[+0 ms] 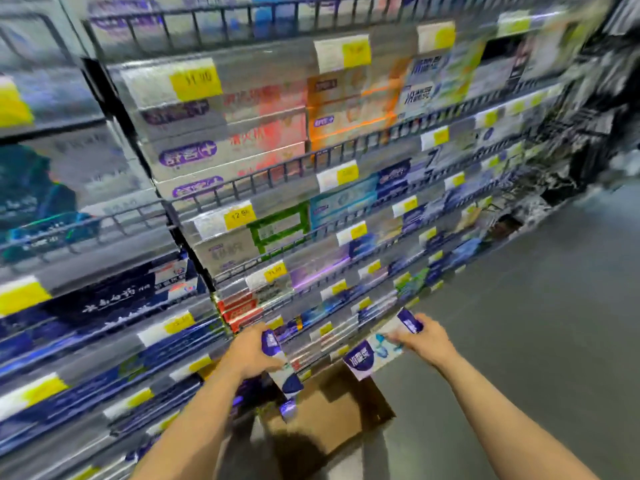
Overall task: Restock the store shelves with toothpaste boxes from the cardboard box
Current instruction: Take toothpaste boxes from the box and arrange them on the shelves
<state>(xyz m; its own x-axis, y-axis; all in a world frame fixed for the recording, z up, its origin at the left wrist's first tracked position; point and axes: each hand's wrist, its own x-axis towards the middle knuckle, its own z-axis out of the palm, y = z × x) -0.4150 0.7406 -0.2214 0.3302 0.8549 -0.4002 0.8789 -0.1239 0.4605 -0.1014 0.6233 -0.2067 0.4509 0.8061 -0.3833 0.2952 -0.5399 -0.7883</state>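
Toothpaste boxes in both hands, above the cardboard box (pixel 332 407) on the floor.
The left hand (pixel 249 355) grips one toothpaste box (pixel 278 362); the right hand (pixel 427 341) grips another (pixel 379 344). Neither is on the lower shelves (pixel 311 337) yet, so restocking appears under way; what remains in the carton is hidden.

yellow price tags (pixel 195 84) (blurred) — grey floor (pixel 554 323) beside.

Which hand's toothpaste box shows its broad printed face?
The right hand box: its wide face with the purple logo faces the camera. The left hand box shows only a narrow side.
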